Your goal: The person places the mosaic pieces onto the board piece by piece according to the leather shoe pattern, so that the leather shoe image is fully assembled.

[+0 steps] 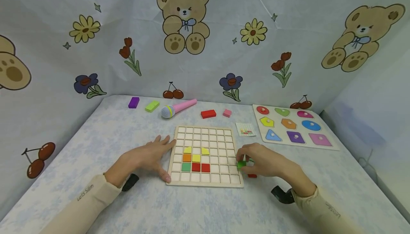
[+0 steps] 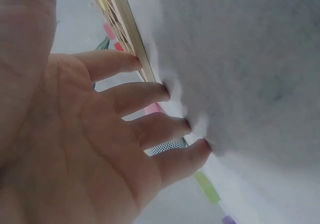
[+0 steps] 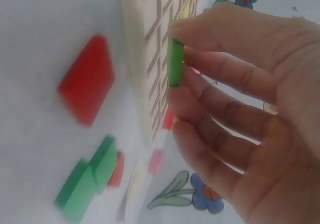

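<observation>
A wooden grid board [image 1: 205,134] lies in front of me, with yellow, orange, green and red square tiles set in its lower middle cells. My right hand [image 1: 261,161] pinches a small green tile [image 1: 241,164] [image 3: 175,63] at the board's right edge [image 3: 134,59]. A red tile [image 1: 252,175] [image 3: 87,79] and green tiles [image 3: 87,179] lie loose on the table beside it. My left hand [image 1: 145,157] rests flat on the table, fingers straight, its fingertips [image 2: 165,91] touching the board's left edge [image 2: 131,29].
At the back lie a purple block [image 1: 133,102], a lime block [image 1: 152,105], a pink toy microphone [image 1: 177,108], a red block [image 1: 208,113] and a pink block [image 1: 227,113]. A small pattern card [image 1: 245,129] and a shape puzzle board [image 1: 293,127] lie right.
</observation>
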{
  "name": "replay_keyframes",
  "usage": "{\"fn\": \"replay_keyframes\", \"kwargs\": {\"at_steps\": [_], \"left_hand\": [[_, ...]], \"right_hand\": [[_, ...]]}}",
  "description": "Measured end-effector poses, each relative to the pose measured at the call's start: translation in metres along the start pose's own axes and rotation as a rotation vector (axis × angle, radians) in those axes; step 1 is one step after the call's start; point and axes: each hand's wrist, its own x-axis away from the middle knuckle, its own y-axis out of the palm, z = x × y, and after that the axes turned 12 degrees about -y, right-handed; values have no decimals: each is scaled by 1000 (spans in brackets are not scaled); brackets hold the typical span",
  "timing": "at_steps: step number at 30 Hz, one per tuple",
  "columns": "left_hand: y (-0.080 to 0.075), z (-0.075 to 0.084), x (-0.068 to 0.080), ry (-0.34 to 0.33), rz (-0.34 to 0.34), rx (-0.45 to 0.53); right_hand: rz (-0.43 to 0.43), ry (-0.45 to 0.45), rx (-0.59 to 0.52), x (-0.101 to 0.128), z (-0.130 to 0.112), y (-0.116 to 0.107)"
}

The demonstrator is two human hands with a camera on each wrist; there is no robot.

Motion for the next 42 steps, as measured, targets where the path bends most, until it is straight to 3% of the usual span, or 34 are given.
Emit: {"fn": "replay_keyframes", "kwargs": {"at_steps": [10,19,22,24,28,30,36,42], "left_hand": [[1,2,-5,12,3,-39],[-3,-3,-8,20,17,-53],[-6,-5,-11,50,59,5],[-7,-7,-13,73,59,99],[-8,-12,-15,33,-13,363],[-7,-13,-17,0,-43,443],[-6,-15,-19,-54,-64,446],[-6,-13,-19,-32,-43,411]], "right_hand": [[22,-129,-61,-38,-16,14],[3,-153,-44,-50,-24,30],[-5,-142,-31,-50,-25,30],[-13,-138,-21,-50,-26,30],[-24,-138,-14,-50,-27,29],[-28,-137,-13,-50,-28,29],[-44,-149,-3,-50,-26,27],[-32,-174,-21,-50,-24,26]]}}
